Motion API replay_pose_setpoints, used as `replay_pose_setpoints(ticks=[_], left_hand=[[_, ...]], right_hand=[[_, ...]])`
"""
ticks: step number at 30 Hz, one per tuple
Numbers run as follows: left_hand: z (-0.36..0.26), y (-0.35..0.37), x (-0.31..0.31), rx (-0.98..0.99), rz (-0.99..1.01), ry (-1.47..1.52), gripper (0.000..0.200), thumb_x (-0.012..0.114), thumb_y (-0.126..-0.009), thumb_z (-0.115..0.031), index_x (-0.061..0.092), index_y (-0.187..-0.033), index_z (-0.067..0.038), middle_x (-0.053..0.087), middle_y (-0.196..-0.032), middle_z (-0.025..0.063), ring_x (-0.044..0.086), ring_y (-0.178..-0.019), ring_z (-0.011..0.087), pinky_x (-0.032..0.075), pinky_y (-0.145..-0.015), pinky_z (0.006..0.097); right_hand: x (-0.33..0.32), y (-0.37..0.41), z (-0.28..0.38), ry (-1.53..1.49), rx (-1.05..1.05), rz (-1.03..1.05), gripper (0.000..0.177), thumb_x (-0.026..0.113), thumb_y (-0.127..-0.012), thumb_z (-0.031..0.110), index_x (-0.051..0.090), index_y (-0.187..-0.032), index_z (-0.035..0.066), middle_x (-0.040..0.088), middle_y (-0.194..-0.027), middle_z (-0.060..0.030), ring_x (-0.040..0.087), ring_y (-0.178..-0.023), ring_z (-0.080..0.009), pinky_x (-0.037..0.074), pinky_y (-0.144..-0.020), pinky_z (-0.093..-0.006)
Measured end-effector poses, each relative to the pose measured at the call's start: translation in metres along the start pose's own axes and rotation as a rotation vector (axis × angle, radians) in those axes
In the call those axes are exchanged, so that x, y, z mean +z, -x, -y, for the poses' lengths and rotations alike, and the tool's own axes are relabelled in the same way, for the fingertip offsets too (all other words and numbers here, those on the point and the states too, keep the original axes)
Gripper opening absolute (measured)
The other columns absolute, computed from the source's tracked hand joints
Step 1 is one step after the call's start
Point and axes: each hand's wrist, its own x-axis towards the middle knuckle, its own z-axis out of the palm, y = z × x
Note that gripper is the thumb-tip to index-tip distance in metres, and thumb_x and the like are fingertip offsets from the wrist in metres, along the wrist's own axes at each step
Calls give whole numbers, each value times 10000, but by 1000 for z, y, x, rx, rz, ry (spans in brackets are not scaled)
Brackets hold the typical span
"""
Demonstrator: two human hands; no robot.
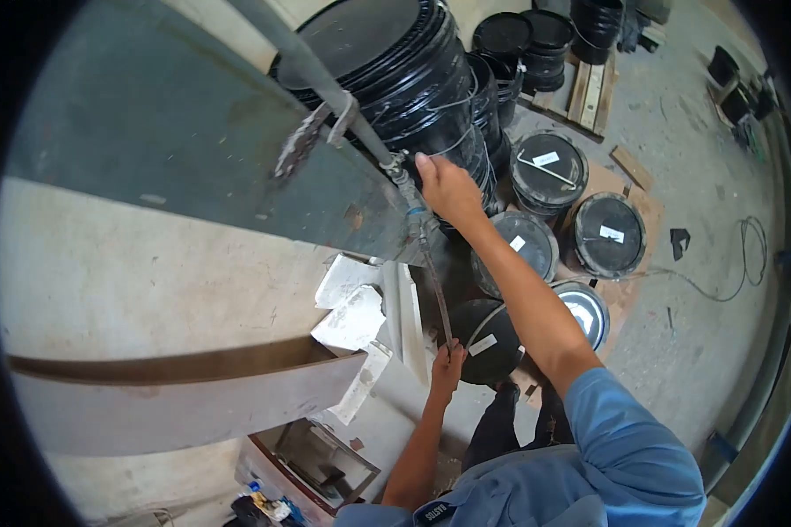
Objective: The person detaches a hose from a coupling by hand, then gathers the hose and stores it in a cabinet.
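My left hand [446,373] is closed around the lower end of a thin hose [437,290]. The hose hangs from a worn fitting [406,189] at the end of a grey pipe [312,70]. At that fitting, my right hand [451,189] is closed on a small dark valve handle, mostly hidden by the fingers. Behind my right hand stand stacked black buckets [453,105]. A dark round lid [479,351] with a white label lies just beyond my left hand.
A grey-green panel [176,149] juts in from the left beside the pipe. Broken white foam pieces [351,316] lean below it, near a curved trough [193,404]. Several lidded buckets [611,233] stand on cardboard at right. A loose cable [738,281] crosses the floor.
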Motion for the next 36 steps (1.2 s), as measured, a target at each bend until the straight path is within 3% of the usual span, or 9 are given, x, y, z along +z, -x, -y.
replay_pose_setpoints(ticks=[11, 14, 17, 25, 27, 28, 29, 31, 36], left_hand=[[1, 6, 14, 13, -70, 54, 381, 464, -934, -337, 528, -1136, -21, 604, -881, 60, 579, -828, 154, 460, -747, 305], [-7, 10, 18, 37, -107, 86, 320, 493, -929, -292, 537, -1063, -4, 562, -799, 37, 533, -747, 119, 434, -681, 273], [-3, 7, 19, 60, -143, 129, 281, 525, -922, -253, 549, -1008, 14, 536, -733, 21, 499, -681, 89, 411, -621, 240], [24, 1, 17, 99, -127, 25, 302, 535, -910, -244, 559, -1091, -4, 598, -820, 61, 570, -738, 149, 452, -692, 278], [70, -24, 3, 355, -35, -769, 319, 448, -942, -269, 556, -1116, -23, 622, -903, 96, 607, -794, 214, 469, -786, 367], [69, -23, 1, 429, -8, -427, 348, 390, -959, -287, 549, -1133, -31, 635, -894, 102, 619, -794, 234, 464, -819, 392], [98, -39, 0, 166, 57, -98, 359, 381, -962, -300, 547, -1134, -33, 638, -850, 97, 621, -757, 231, 473, -808, 375], [31, -18, 3, -73, -17, 48, 365, 426, -960, -332, 550, -1111, -25, 607, -792, 73, 589, -713, 151, 480, -736, 278], [1, -6, -4, -176, -36, 111, 351, 454, -949, -332, 542, -1103, -28, 590, -823, 48, 546, -752, 129, 451, -717, 257]], right_hand=[[32, -1, -46, 66, -63, 209, 336, 370, -950, 343, 511, -916, 40, 598, -847, -303, 540, -850, -510, 422, -759, -564], [43, -4, -65, -65, -4, 261, 331, 372, -958, 364, 495, -915, 59, 605, -721, -240, 597, -669, -439, 480, -610, -504], [38, -2, -55, -338, 315, 484, 364, 372, -962, 411, 495, -888, 77, 452, -538, -51, 439, -383, -112, 363, -311, -265], [41, -4, -60, -481, 404, 525, 342, 369, -965, 380, 521, -913, 79, 455, -522, -47, 430, -360, -138, 347, -305, -286], [56, -11, -77, -102, 60, 591, 273, 384, -942, 253, 591, -964, 77, 575, -692, -99, 579, -592, -220, 494, -535, -357], [78, -7, -113, 97, -547, 160, 275, 413, -899, 212, 611, -1034, 78, 623, -884, -144, 601, -859, -289, 478, -797, -406], [83, -11, -126, 84, -448, 250, 309, 426, -876, 199, 599, -1097, 71, 614, -1029, -174, 548, -1029, -325, 401, -927, -433], [19, -3, -37, -202, 411, 501, 393, 417, -904, 338, 632, -1030, 34, 645, -983, -182, 644, -817, -318, 521, -699, -415], [4, -5, -14, -163, 516, 438, 469, 450, -885, 442, 661, -966, 32, 666, -799, -138, 655, -636, -251, 534, -563, -347]])
